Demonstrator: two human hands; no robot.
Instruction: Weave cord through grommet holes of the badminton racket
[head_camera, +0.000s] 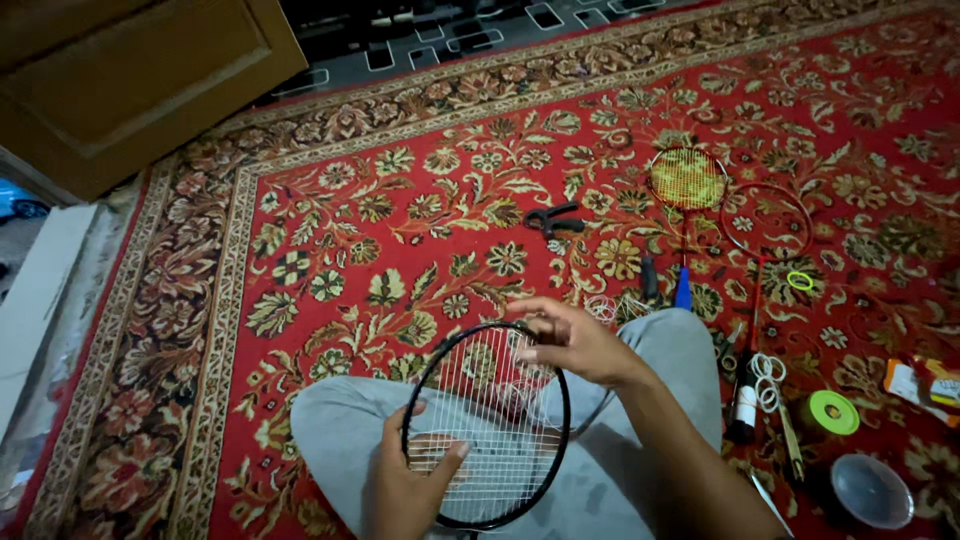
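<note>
Indoors | red floral carpet (400, 215) | wooden door (120, 80) | both hands (575, 345) clamped on black racket (487, 425)

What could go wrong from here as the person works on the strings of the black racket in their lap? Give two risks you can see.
The left hand grips the black racket only at the rim, so the frame might twist as the right hand pulls string. The pliers, green tape roll and round clear lid lie loose on the carpet, easy to knock.
</note>
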